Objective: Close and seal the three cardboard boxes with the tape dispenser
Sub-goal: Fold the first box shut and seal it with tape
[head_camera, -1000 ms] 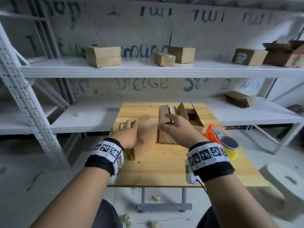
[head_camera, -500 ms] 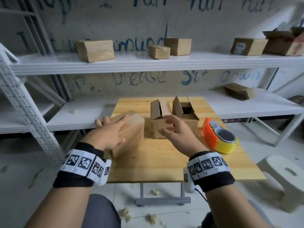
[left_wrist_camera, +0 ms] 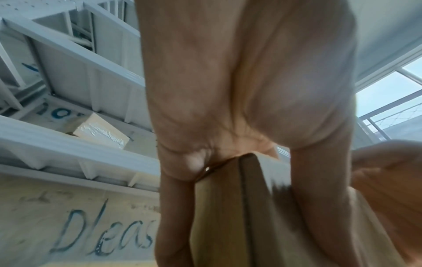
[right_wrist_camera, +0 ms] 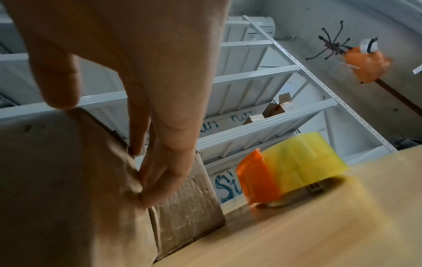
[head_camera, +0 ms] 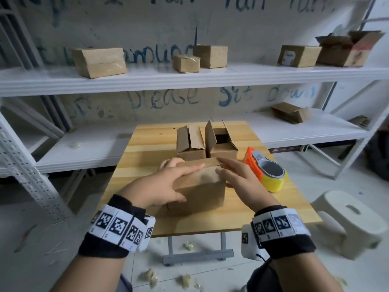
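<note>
A brown cardboard box (head_camera: 200, 190) (left_wrist_camera: 228, 207) (right_wrist_camera: 57, 180), flaps down, stands at the front middle of the wooden table (head_camera: 273, 209). My left hand (head_camera: 166, 182) (left_wrist_camera: 239, 90) grips its top left edge, fingers across the top and thumb on the near face. The fingers of my right hand (head_camera: 235, 178) (right_wrist_camera: 160, 90) lie straight against its right side, thumb at the top edge. Behind it stand two boxes with flaps up, one on the left (head_camera: 190, 144) and one on the right (head_camera: 222, 142) (right_wrist_camera: 187, 198). The orange and yellow tape dispenser (head_camera: 266, 171) (right_wrist_camera: 292, 168) lies to the right.
White metal shelves (head_camera: 189, 79) behind the table carry several closed cardboard boxes (head_camera: 99, 62). A flattened box (head_camera: 290, 112) lies on the lower shelf. A white plastic stool (head_camera: 351, 220) stands at the table's right. Scraps (head_camera: 185, 279) litter the floor.
My left hand has brought the box from the table's left side to the front middle. My right hand has left the open box behind and come against this box's right side.
</note>
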### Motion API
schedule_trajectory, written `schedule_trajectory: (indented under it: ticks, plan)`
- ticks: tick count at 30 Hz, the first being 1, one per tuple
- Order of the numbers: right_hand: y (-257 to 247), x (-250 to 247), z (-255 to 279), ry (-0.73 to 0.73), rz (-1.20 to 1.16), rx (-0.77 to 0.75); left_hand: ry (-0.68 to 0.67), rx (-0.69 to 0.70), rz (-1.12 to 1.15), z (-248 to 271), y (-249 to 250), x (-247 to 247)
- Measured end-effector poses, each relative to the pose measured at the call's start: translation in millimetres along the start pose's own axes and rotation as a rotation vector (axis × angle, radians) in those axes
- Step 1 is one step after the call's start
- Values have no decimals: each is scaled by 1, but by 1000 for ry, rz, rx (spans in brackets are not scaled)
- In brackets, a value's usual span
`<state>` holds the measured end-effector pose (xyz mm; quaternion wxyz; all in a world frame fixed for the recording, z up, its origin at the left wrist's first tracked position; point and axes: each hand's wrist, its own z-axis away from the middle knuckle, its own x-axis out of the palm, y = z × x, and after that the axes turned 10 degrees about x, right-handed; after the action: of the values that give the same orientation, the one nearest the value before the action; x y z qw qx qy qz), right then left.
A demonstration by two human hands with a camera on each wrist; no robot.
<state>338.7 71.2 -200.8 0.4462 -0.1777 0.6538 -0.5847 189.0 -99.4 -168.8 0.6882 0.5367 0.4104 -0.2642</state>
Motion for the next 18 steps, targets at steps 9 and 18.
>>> schedule_trajectory:
  ticks: [9, 18]
  plan:
    - [25, -3, -2, 128, -42, -36, 179, 131, 72, -21, -13, 13]
    - [38, 2, -8, 297, 80, -193, 233, 161, 133, -26, -35, 20]
